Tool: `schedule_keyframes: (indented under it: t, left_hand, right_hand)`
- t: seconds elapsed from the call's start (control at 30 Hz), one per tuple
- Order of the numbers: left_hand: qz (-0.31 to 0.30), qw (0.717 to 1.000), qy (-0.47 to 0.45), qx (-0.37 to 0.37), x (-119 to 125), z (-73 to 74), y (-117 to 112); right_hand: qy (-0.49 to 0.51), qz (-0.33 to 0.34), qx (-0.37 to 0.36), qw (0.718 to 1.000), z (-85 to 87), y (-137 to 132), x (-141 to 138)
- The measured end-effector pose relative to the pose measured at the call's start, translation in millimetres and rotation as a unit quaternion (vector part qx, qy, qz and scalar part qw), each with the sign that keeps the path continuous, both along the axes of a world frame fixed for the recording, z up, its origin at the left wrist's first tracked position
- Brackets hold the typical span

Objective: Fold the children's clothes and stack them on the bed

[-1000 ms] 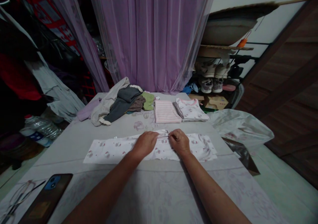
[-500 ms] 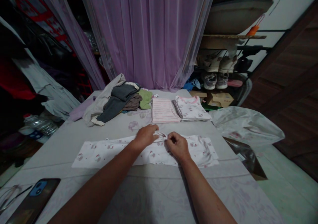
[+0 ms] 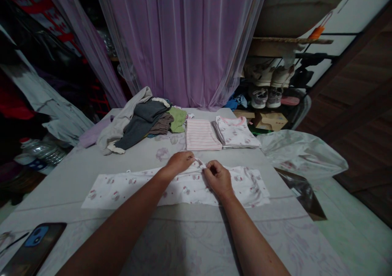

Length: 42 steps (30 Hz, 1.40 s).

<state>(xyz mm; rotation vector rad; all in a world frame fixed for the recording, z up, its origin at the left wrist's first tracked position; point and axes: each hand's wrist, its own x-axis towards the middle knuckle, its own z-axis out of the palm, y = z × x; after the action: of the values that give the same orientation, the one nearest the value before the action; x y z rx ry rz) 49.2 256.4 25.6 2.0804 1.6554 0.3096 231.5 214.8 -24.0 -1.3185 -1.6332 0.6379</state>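
A white baby garment [image 3: 131, 190] with a small pink print lies flat and stretched sideways on a grey bedsheet [image 3: 61, 198]. My left hand [image 3: 179, 163] and my right hand [image 3: 218, 180] both sit on its upper edge near the middle, fingers pinched on the cloth. Between them the fabric rises in a small gathered peak. Beyond the hands are a folded pink-striped garment [image 3: 202, 135] and a folded white printed garment [image 3: 235, 133], side by side. Neither hand touches these.
A heap of grey, green and brown clothes [image 3: 142, 123] lies at the far left of the bed. A phone [image 3: 33, 245] rests at the near left. A plastic bag [image 3: 300, 153] spreads at the right edge, below a shoe rack [image 3: 269, 84]. A purple curtain [image 3: 183, 39] hangs behind.
My hands have drawn slightly apart, with the left further up the cloth, and the fabric between them is gathered higher. The whole view has shifted a little as my head turned.
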Motion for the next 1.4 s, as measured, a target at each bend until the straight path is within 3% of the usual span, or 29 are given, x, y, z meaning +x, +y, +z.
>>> schedule_keyframes:
  t: [0.27,0.7,0.83,0.97,1.17,1.27,1.4]
  left_hand:
    - [-0.079,0.995,-0.068,0.001,3,-0.6,10]
    - [-0.084,0.989,-0.12,-0.03,5,-9.0,22]
    - [-0.08,0.988,-0.134,-0.022,4,-11.1,25]
    - [-0.034,0.989,-0.146,0.0,-2,-11.8,23]
    - [-0.042,0.994,-0.097,0.005,-20,-9.1,8]
    - [-0.011,0.999,-0.045,0.013,-19,-7.2,-1]
    - [0.028,0.995,0.027,0.092,-10,-9.2,-19]
  right_hand:
    - [-0.007,-0.013,-0.006,1.0,3.2,1,-1]
    - [0.027,-0.021,0.01,0.999,2.5,0,0]
    - [0.0,0.01,0.007,1.0,1.6,1,0]
    - [-0.075,0.029,0.037,0.996,1.8,2,0]
    - [-0.19,0.05,0.084,0.977,5.2,1,-3]
    - [-0.223,0.056,0.084,0.969,7.3,0,-4]
    - [-0.238,0.053,0.089,0.966,8.9,-1,-4]
